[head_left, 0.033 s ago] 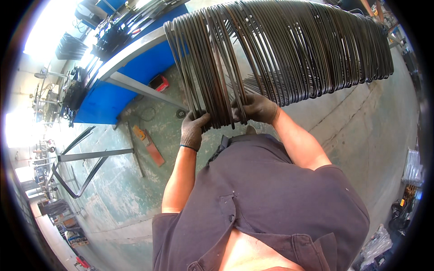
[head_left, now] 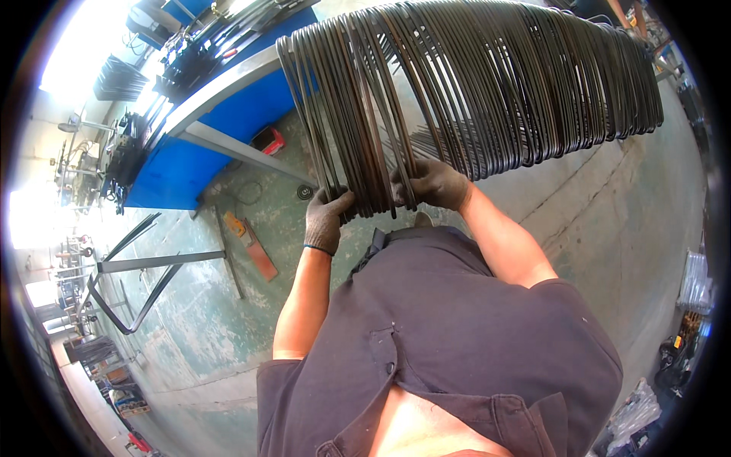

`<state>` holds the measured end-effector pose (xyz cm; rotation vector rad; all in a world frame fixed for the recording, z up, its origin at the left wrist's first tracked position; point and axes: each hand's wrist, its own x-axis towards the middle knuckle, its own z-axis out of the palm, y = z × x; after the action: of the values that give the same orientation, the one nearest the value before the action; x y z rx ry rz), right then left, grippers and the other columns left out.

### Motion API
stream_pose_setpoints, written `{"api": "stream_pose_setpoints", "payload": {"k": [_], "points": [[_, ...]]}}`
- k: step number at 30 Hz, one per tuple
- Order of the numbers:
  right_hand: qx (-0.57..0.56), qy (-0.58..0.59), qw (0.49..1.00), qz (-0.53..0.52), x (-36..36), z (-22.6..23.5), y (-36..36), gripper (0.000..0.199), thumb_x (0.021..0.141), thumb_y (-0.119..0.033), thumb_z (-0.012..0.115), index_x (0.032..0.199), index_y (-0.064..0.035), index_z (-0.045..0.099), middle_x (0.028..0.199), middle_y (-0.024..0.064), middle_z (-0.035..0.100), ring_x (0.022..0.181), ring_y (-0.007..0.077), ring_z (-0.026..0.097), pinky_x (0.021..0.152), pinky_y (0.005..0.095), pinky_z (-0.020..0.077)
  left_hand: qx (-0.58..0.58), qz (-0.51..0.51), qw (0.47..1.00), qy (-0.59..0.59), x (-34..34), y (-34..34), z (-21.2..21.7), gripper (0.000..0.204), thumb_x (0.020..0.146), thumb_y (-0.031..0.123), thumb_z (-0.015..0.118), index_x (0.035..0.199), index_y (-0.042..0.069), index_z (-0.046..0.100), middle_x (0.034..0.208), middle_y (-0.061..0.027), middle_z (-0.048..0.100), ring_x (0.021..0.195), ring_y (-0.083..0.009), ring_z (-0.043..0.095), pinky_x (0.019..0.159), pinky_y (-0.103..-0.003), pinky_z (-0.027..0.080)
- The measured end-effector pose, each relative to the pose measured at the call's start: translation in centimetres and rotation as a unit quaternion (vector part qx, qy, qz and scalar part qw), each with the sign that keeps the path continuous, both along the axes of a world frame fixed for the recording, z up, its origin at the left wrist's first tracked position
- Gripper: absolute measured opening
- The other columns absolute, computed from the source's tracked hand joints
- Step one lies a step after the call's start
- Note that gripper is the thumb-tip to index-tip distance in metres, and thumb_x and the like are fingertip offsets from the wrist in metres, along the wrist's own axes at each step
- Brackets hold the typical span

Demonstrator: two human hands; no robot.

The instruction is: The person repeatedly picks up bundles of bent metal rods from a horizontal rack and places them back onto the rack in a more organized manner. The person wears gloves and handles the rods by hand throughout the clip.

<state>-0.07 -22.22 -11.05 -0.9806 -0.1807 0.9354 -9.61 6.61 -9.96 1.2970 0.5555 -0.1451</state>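
Many dark bent metal rods [head_left: 487,91] hang side by side in a long row over a grey metal rail [head_left: 221,87]. Around the lower ends of the leftmost rods, my left hand [head_left: 327,217], in a grey-brown work glove, is closed with its thumb in front. My right hand [head_left: 435,184], gloved the same way, is closed around rods a little further right in that bunch. Between the two hands several rods sit pressed together. The fingers of both hands are partly hidden behind the metal.
Left of the rail stands a blue-sided workbench [head_left: 171,179] with metal parts on top. On the green worn floor lie an orange-and-yellow tool [head_left: 251,244], a red-and-black box [head_left: 268,142] and a metal frame [head_left: 160,263]. Clear plastic wrapping [head_left: 636,407] lies at the lower right.
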Motion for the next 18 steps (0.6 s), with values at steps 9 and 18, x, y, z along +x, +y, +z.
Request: {"api": "stream_pose_setpoints", "payload": {"k": [9, 18], "points": [[-0.282, -0.173, 0.925, -0.184, -3.1, 1.5, 3.8, 0.023, 0.104, -0.011, 0.079, 0.123, 0.0007, 0.077, 0.099, 0.0127, 0.082, 0.092, 0.0248, 0.079, 0.084, 0.0377, 0.061, -0.015, 0.0, 1.0, 0.016, 0.1, -0.1, -0.6, 0.021, 0.097, 0.01, 0.084, 0.113, 0.0, 0.075, 0.093, -0.0062, 0.078, 0.076, -0.0162, 0.071, 0.068, -0.031, 0.052], [-0.364, -0.275, 0.858, -0.237, 2.0, 0.4, 4.5, 0.022, 0.11, -0.022, 0.071, 0.116, -0.0008, 0.074, 0.096, 0.0138, 0.079, 0.087, 0.0266, 0.075, 0.081, 0.0445, 0.0582, 0.018, 0.0, 0.999, 0.026, 0.5, -0.1, -0.6, 0.02, 0.097, 0.008, 0.083, 0.113, 0.001, 0.075, 0.091, -0.0049, 0.077, 0.074, -0.0159, 0.069, 0.068, -0.032, 0.053]]}}
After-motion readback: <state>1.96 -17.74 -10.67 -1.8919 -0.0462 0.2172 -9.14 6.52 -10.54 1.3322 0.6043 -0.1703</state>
